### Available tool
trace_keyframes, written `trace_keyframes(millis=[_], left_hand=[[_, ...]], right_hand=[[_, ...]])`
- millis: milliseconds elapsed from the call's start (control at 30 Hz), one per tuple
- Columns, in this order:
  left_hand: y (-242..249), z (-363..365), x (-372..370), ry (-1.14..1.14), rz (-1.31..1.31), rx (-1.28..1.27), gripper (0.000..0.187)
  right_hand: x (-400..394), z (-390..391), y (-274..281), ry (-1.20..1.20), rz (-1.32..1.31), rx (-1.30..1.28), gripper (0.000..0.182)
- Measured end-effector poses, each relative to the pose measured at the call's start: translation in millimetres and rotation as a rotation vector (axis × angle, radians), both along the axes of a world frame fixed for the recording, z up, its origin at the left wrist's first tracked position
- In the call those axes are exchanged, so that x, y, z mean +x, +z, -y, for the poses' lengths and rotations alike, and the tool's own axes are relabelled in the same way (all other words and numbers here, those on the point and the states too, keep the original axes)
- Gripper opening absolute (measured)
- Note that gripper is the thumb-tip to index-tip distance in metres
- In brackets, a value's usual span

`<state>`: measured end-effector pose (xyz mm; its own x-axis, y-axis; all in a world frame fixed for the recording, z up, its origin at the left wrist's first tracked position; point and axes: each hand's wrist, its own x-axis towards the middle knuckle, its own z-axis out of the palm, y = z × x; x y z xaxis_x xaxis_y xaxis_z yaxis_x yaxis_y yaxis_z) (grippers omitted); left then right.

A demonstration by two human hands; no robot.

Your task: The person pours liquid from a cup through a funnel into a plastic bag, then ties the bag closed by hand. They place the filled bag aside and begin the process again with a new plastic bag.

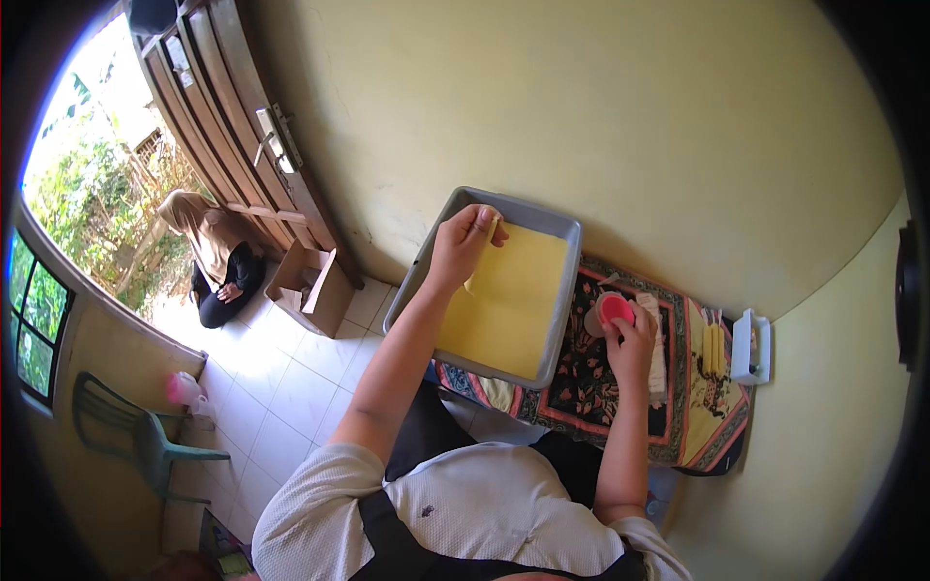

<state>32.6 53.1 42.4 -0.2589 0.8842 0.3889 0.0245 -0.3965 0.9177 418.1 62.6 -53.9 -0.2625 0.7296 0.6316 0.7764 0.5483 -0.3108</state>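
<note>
Above a grey tray (569,300) with a yellow layer (504,310) inside, my left hand (465,242) is closed in a pinch on a thin yellowish thing that hangs toward the layer. What exactly it is, I cannot make out. To the right of the tray, the fingers of my right hand (632,339) are on a red cup (616,309), beside a translucent container (592,321). Both stand over a patterned cloth (581,402). A pale stack (658,373) lies just right of my right hand.
Yellow sticks (714,349) and a light blue holder (751,347) are at the cloth's right end. A person (221,257) sits by the open door (242,116), near a cardboard box (325,295). A green chair (145,436) stands at the left.
</note>
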Motion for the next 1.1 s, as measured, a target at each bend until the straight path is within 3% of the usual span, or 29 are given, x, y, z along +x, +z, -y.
trace_keyframes(millis=[133,300,467,633,767,967,1100], left_hand=[[-3,-2,-2,-0.033,0.017,0.026,0.039],[1,2,-2,-0.025,-0.030,0.013,0.037],[21,13,-1,-0.011,-0.106,-0.013,0.038],[32,17,3,-0.122,0.072,0.104,0.040],[32,19,4,-0.079,-0.006,0.165,0.040],[31,33,4,-0.081,0.043,0.009,0.042],[7,26,5,-0.031,0.026,0.041,0.042]], right_hand=[[-14,11,24,0.002,-0.025,0.049,0.022],[-84,19,76,0.286,-0.288,0.026,0.014],[-164,5,117,0.486,-0.211,0.051,0.024],[-213,-10,128,0.570,-0.279,0.020,0.032],[-228,-13,123,0.580,-0.312,-0.019,0.026],[-226,-1,130,0.579,-0.447,-0.415,0.024],[-222,-6,126,0.549,-0.392,-0.442,0.027]])
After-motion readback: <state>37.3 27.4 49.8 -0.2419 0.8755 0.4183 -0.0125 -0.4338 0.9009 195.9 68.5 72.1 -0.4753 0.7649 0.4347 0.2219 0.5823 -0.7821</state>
